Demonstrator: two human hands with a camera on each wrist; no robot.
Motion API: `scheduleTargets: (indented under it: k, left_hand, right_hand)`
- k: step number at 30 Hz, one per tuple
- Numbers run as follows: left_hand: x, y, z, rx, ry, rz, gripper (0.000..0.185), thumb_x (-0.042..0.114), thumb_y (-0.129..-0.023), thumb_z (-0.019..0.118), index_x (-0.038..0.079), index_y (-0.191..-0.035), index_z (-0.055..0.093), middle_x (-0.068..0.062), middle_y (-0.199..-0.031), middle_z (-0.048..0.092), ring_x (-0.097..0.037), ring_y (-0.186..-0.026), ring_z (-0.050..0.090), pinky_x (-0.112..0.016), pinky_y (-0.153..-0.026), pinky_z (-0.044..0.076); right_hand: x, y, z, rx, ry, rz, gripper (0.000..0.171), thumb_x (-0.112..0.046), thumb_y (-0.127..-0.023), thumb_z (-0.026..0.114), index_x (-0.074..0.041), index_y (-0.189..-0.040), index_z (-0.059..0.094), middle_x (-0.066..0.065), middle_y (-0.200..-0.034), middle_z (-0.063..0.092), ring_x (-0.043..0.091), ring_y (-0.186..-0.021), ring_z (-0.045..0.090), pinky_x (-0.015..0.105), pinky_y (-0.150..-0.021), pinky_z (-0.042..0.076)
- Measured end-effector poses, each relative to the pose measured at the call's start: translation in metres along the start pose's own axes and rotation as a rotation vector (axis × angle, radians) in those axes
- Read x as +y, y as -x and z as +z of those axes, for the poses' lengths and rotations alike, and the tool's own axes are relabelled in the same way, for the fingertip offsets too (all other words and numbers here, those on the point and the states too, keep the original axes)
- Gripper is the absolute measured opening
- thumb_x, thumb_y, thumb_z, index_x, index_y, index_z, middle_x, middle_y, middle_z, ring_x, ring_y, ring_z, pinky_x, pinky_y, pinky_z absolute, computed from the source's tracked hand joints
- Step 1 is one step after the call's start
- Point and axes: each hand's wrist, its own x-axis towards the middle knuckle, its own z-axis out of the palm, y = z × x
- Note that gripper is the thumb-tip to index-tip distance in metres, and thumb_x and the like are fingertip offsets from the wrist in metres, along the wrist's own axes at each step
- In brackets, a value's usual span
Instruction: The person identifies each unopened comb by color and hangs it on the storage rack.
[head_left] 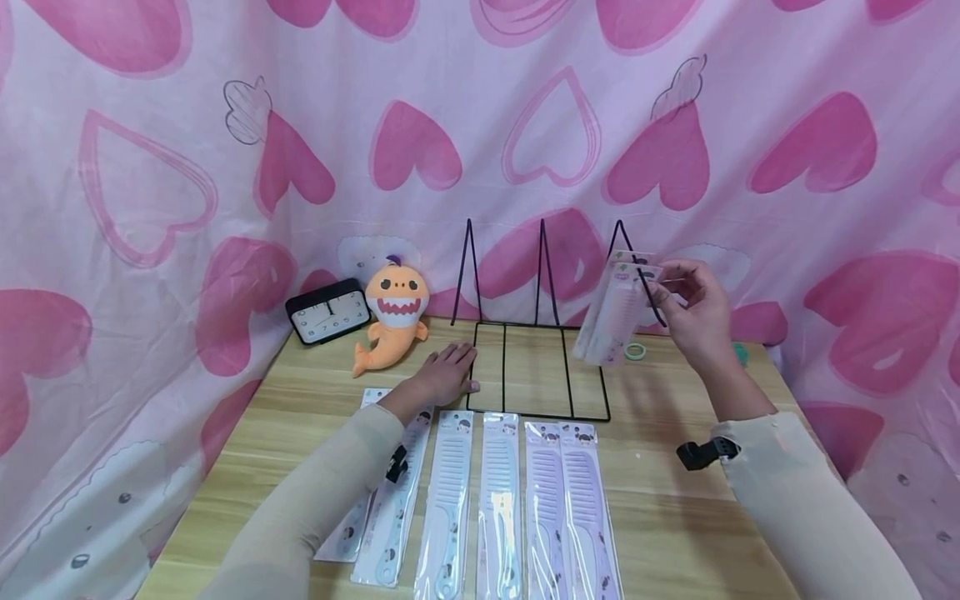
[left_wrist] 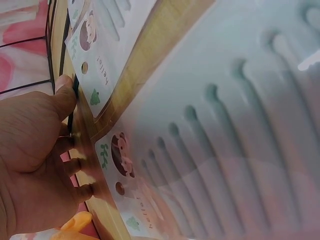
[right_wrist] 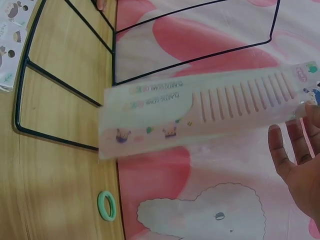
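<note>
Fingers of the right hand [head_left: 693, 310] pinch packaged combs [head_left: 617, 315] beside the wire rack [head_left: 536, 367], apparently two; left hand [head_left: 448, 373] steadies it flat; next, hooking the packs on.

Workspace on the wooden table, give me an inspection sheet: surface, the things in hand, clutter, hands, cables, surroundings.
Surface: wooden table, light planks, pink heart cloth round it.
Things in hand: packaged combs, held up at the rightmost prong of the black wire rack; six more packed combs lie flat in a row in front.
Clutter: green ring, orange shark plush, black clock.
Hands: left hand rests flat at the rack's left base edge; right hand pinches the combs' top end.
Cables: nothing seen.
Surroundings: heart cloth as backdrop and on both sides.
</note>
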Motion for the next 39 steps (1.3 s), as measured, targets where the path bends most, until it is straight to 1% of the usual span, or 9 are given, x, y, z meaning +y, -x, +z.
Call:
scheduleTargets:
  k: [7,10,15,18,22,28,31,35,39]
  left_hand:
    - [0.002,0.001,-0.001,-0.004,0.002,-0.003,0.077,0.048,-0.117,0.049,0.009,-0.177,0.021,-0.012,-0.188,0.014,-0.038,-0.175,0.01,-0.063,-0.14,0.018]
    - [0.002,0.002,-0.002,0.003,-0.012,0.003,0.076,0.047,-0.118,0.048,0.007,-0.177,0.022,-0.013,-0.187,0.016,-0.039,-0.174,0.013,-0.063,-0.139,0.02]
    - [0.004,0.001,-0.005,0.002,0.007,-0.003,0.077,0.047,-0.117,0.05,0.008,-0.177,0.023,-0.013,-0.187,0.016,-0.039,-0.174,0.013,-0.063,-0.14,0.019]
    - [0.002,-0.001,-0.004,-0.004,0.028,-0.006,0.078,0.048,-0.117,0.051,0.009,-0.177,0.022,-0.012,-0.188,0.014,-0.038,-0.175,0.01,-0.063,-0.14,0.016]
    - [-0.007,-0.012,0.008,-0.012,0.049,-0.004,0.079,0.05,-0.117,0.049,0.01,-0.178,0.019,-0.011,-0.188,0.01,-0.037,-0.175,0.005,-0.065,-0.14,0.013]
    - [-0.02,-0.024,0.023,0.007,0.034,0.017,0.082,0.058,-0.116,0.045,0.01,-0.178,0.019,-0.012,-0.188,0.011,-0.04,-0.175,0.006,-0.067,-0.139,0.016]
    - [-0.012,-0.014,0.014,0.014,0.026,0.016,0.08,0.055,-0.116,0.048,0.009,-0.177,0.022,-0.013,-0.188,0.014,-0.04,-0.174,0.01,-0.067,-0.139,0.018]
    - [0.0,0.002,0.0,0.004,0.001,0.011,0.076,0.047,-0.117,0.05,0.007,-0.177,0.023,-0.014,-0.187,0.015,-0.039,-0.174,0.012,-0.064,-0.14,0.019]
    - [-0.003,-0.001,0.004,0.013,0.024,0.02,0.078,0.05,-0.117,0.049,0.007,-0.177,0.023,-0.015,-0.187,0.015,-0.04,-0.174,0.012,-0.066,-0.138,0.019]
  right_hand:
    - [0.005,0.008,-0.009,0.01,-0.033,0.004,0.031,0.013,-0.099,0.073,0.008,-0.129,0.066,-0.003,-0.104,0.071,0.009,-0.091,0.068,0.011,-0.079,0.061]
    - [0.012,0.014,-0.016,-0.004,0.054,0.032,0.029,0.009,-0.101,0.073,0.004,-0.129,0.069,-0.008,-0.103,0.072,0.005,-0.091,0.068,0.01,-0.077,0.06]
    - [0.024,0.03,-0.025,-0.059,0.29,0.112,0.028,-0.005,-0.105,0.074,-0.002,-0.133,0.071,-0.015,-0.105,0.072,-0.003,-0.094,0.067,0.008,-0.076,0.058]
    - [0.032,0.043,-0.03,-0.126,0.407,0.154,0.033,-0.019,-0.108,0.074,-0.002,-0.136,0.071,-0.003,-0.113,0.075,-0.005,-0.095,0.066,0.008,-0.077,0.057]
    - [0.044,0.063,-0.032,-0.243,0.529,0.193,0.04,-0.034,-0.11,0.071,-0.006,-0.139,0.071,0.015,-0.127,0.074,0.0,-0.103,0.064,0.009,-0.081,0.055]
    - [0.064,0.094,-0.028,-0.392,0.557,0.173,0.033,-0.02,-0.108,0.075,-0.002,-0.136,0.072,0.018,-0.12,0.079,0.021,-0.106,0.074,0.018,-0.086,0.059]
    - [0.07,0.109,-0.022,-0.463,0.538,0.163,0.032,-0.012,-0.104,0.078,0.002,-0.133,0.072,0.018,-0.117,0.078,0.029,-0.105,0.076,0.023,-0.085,0.063]
    - [0.076,0.128,-0.013,-0.562,0.567,0.17,0.033,-0.012,-0.101,0.082,0.0,-0.131,0.074,0.01,-0.115,0.076,0.024,-0.104,0.074,0.028,-0.085,0.064]
    - [0.08,0.142,-0.004,-0.634,0.613,0.154,0.03,-0.015,-0.098,0.086,-0.006,-0.126,0.078,0.004,-0.11,0.073,0.017,-0.096,0.069,0.028,-0.081,0.061]
